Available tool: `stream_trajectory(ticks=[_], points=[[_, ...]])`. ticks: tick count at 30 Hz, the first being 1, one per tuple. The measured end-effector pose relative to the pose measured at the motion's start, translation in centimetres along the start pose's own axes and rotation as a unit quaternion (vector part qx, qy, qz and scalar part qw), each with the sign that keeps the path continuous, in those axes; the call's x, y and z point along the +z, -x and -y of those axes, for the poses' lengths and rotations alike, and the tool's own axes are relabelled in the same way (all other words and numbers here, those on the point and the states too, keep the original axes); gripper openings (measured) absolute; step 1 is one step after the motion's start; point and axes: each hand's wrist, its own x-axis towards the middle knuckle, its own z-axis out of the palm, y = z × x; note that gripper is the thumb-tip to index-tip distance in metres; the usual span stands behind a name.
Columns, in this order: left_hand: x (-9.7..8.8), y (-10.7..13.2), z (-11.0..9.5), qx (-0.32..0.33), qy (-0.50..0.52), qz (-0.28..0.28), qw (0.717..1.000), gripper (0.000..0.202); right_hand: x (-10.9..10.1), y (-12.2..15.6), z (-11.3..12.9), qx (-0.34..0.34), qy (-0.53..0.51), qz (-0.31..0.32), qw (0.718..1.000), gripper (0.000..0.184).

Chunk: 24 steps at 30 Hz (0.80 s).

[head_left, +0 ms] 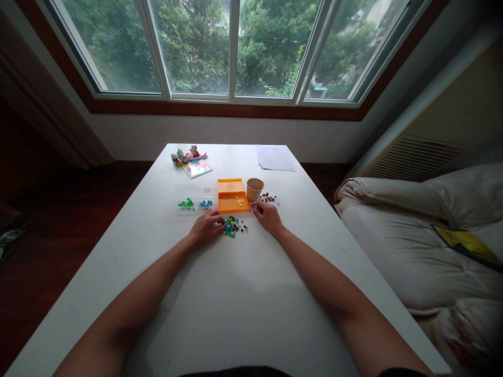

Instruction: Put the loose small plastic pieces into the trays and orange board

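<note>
A small mixed pile of green, blue, yellow and brown plastic pieces lies on the white table. My left hand rests at the pile's left edge, fingers curled in against the pieces; whatever they pinch is too small to name. Beyond the pile stands an opened orange plastic box, with a few pale pieces inside. Close to its right front corner, my right hand has thumb and fingertips pressed together, and I cannot make out what is between them. Just behind these fingers is a brown paper cup.
Clear trays hold green pieces and blue pieces on the left, dark brown pieces on the right. Farther back are colourful assembled figures, a shiny card and paper sheets. A pale sofa stands right of the table.
</note>
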Motion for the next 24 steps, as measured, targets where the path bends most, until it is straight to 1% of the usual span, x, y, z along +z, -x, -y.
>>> stream_trajectory(ticks=[6,10,12,18,24], points=[[-0.08,0.01,0.28,-0.011,0.014,-0.046,0.999,0.011,0.12,-0.02,-0.17,0.000,-0.005,-0.002,1.000,0.019],[-0.11,-0.08,0.58,-0.040,0.022,-0.077,0.996,0.013,0.08,-0.01,-0.14,0.001,-0.007,0.003,1.000,0.019],[-0.06,-0.12,0.71,-0.048,0.028,-0.080,0.995,0.013,0.09,-0.01,-0.16,0.001,-0.006,0.005,1.000,0.019],[-0.04,-0.13,0.72,-0.040,0.030,-0.087,0.995,0.008,0.19,0.04,-0.30,0.002,-0.011,0.004,1.000,0.019],[-0.03,-0.12,0.62,-0.041,0.011,-0.087,0.995,0.008,0.18,0.06,-0.23,0.001,-0.013,0.008,1.000,0.020]])
